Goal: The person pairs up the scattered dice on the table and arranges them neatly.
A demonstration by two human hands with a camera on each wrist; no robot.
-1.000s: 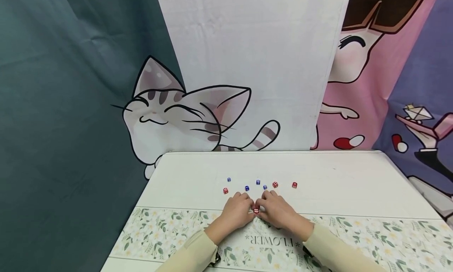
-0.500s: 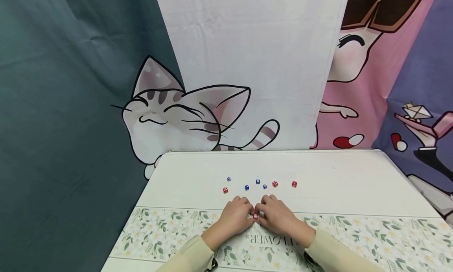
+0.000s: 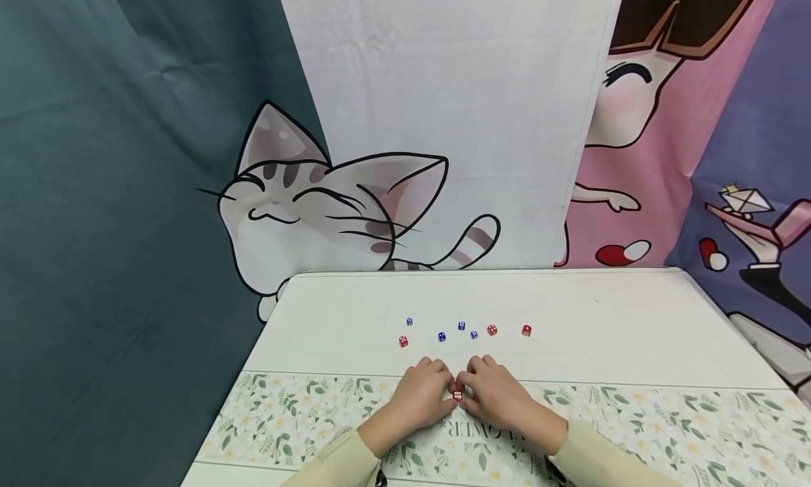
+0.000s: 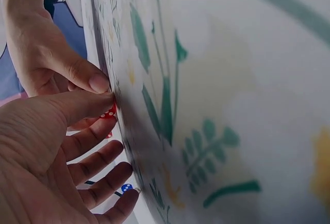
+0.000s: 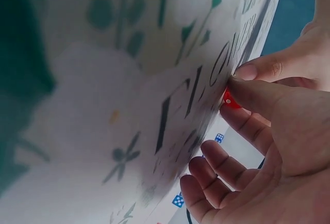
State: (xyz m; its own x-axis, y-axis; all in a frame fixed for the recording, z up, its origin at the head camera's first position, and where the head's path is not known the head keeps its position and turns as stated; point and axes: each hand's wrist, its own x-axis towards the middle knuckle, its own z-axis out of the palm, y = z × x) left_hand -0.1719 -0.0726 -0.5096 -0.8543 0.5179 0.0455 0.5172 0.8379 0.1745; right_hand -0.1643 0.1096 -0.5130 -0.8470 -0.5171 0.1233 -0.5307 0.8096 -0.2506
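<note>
Red with white pips, the die [image 3: 457,396] sits between the 2 hands, at their fingertips. The left hand [image 3: 419,394] pinches it between thumb and forefinger, and the right hand [image 3: 495,391] does likewise from the other side; the remaining fingers of each bend loosely. Compared with 1.0 s ago, the hands and the die have come closer to the person, and the right hand covers more of the printed lettering [image 3: 465,428] beneath it. Beyond the fingers, 4 blue dice [image 3: 441,337] and 3 loose red dice [image 3: 492,330] lie where they lay.

Under both hands runs a floral band [image 3: 304,416], reaching outward past each wrist. White cloth [image 3: 602,332] spreads ahead of the knuckles, its far edge well past the loose dice. To the left hand's left, the side edge is well apart; to the right hand's right, it is farther still.

From above, the die shows several pips, too small to count surely. More red shows just ahead of it between the fingertips; whether that is another die, I cannot tell.
</note>
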